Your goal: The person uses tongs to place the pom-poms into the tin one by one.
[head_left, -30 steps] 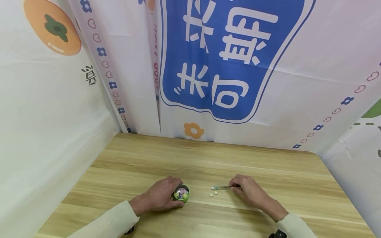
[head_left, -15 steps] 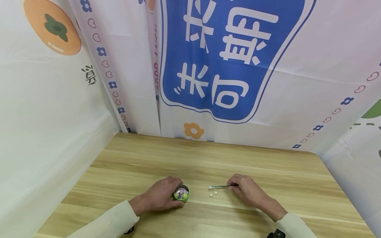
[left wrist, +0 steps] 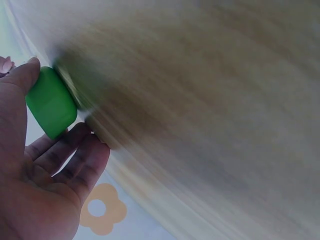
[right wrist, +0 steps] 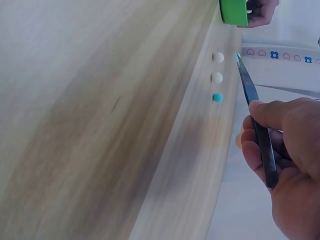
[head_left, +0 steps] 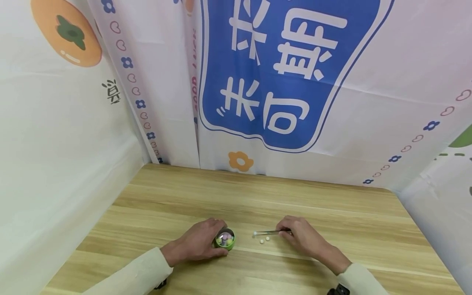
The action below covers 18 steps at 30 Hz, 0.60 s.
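On the table, my left hand (head_left: 199, 242) grips a small round green container (head_left: 229, 247), thumb and fingers on either side. Pastel balls show inside it from above; the left wrist view shows only its plain green side (left wrist: 51, 102). My right hand (head_left: 301, 237) pinches black tweezers (right wrist: 258, 112) that point left toward the container. At their tips sits a small pale bead (head_left: 255, 233), right of the container and apart from it. Two white beads (right wrist: 218, 57) lie on the table near the tweezers, with a teal bead (right wrist: 217, 97) beside them.
The wood-grain table (head_left: 206, 192) is bounded by printed white cloth (head_left: 169, 123) at the back and both sides. Dark devices (head_left: 339, 289) are worn at both wrists.
The right hand has moved a little left, carrying the tweezers and the bead at their tips toward the green container. My left hand stays in place on the container.
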Tool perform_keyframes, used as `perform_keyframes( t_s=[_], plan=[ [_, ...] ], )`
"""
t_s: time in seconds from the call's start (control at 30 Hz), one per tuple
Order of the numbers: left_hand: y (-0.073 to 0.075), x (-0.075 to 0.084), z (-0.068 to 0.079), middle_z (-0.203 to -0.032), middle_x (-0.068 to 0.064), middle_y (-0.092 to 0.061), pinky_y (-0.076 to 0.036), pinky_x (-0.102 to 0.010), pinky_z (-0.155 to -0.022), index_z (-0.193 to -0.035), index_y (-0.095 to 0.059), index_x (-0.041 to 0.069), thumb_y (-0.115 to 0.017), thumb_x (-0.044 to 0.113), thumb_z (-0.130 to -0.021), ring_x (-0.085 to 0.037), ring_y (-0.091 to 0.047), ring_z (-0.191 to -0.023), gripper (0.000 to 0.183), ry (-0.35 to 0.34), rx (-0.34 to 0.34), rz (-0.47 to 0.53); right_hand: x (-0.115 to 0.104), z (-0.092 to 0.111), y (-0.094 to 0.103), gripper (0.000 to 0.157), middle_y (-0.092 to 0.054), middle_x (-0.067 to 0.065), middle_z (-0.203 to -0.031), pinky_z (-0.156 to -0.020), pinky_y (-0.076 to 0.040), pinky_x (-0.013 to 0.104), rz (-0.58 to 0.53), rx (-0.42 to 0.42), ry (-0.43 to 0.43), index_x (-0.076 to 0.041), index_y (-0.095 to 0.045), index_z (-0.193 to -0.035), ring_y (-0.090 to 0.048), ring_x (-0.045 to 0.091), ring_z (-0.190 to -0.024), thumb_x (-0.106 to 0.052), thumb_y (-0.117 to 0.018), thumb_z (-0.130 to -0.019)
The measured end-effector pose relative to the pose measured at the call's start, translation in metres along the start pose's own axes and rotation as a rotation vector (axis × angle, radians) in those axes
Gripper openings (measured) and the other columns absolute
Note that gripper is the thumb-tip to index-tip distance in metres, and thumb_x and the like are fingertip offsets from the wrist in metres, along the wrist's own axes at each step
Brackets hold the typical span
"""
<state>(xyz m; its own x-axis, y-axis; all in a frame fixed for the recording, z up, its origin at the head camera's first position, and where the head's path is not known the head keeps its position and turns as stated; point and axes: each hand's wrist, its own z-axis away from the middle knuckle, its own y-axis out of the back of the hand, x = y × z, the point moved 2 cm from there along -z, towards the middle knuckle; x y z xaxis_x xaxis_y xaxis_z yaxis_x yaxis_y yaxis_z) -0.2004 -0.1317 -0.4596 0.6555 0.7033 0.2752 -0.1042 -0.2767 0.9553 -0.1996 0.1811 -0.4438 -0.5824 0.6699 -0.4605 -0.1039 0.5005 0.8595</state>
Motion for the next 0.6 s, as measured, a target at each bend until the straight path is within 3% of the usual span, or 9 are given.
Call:
perform_keyframes(
  t_s=[0.6],
  plan=[
    [0.001,0.0,0.0,-0.099,0.004,-0.061,-0.049,-0.025,-0.071,-0.114,-0.057,0.015,-0.077,0.052,-0.08,-0.007,-0.056,-0.086,0.054,0.008,-0.012,0.005,-0.017,-0.014,-0.006,0.009,-0.07,-0.004,-0.096,-0.072,-0.053,0.021,0.001,0.004,0.041,-0.013,-0.072,-0.097,-0.063,0.004,-0.084,-0.008,-0.07,-0.089]
  ],
)
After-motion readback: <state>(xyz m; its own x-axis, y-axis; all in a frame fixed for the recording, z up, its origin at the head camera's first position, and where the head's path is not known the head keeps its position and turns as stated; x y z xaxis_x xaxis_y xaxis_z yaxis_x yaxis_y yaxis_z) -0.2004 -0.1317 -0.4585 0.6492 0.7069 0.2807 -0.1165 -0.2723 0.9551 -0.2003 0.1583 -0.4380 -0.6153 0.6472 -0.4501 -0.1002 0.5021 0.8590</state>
